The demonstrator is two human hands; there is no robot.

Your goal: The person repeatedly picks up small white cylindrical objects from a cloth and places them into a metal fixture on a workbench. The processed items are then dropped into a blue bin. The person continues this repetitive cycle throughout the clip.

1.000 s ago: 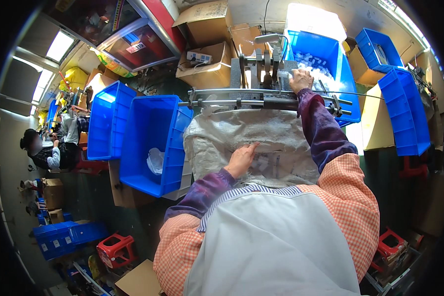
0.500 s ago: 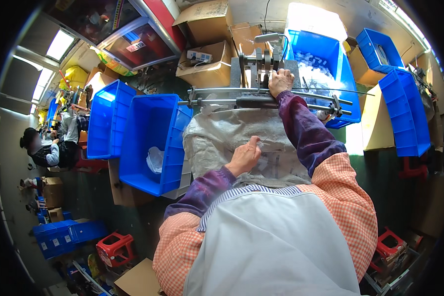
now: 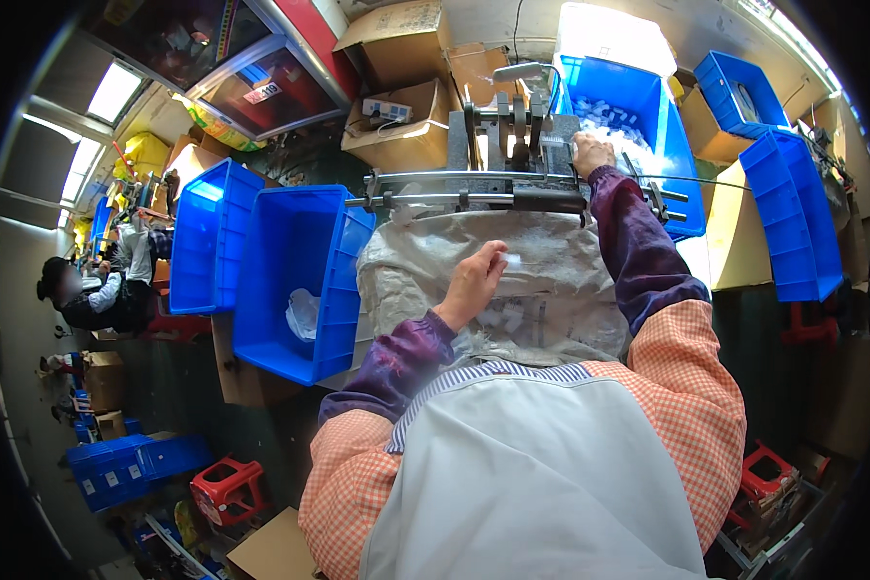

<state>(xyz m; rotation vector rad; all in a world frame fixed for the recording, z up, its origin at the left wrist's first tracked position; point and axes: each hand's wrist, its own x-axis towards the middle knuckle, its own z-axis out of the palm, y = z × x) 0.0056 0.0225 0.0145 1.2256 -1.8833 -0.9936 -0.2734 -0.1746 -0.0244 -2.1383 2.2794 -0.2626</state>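
My left hand (image 3: 474, 285) hovers over the grey plastic sheet (image 3: 416, 251) in front of me. Thumb and fingers pinch a small whitish plastic piece (image 3: 511, 261). My right hand (image 3: 594, 155) reaches to the right side of a bench machine (image 3: 503, 145) with dark upright discs. Its fingers are curled beside a pale, clear-looking bit, and I cannot make out what they hold. Two metal rods (image 3: 425, 177) run across the machine's front, with a black sleeve (image 3: 549, 200) on the nearer one. More whitish pieces (image 3: 512, 314) lie on the sheet.
Right of the machine, a blue bin (image 3: 681, 145) holds many small white pieces. To the left, a blue crate (image 3: 246, 300) contains a crumpled clear bag (image 3: 304, 314). Open cardboard boxes (image 3: 401, 130) stand behind. Another person (image 3: 97, 295) sits far left.
My right hand has moved right, away from the machine's middle. The black sleeve has shifted right along the front. My left hand has risen slightly, and the whitish piece now shows plainly.
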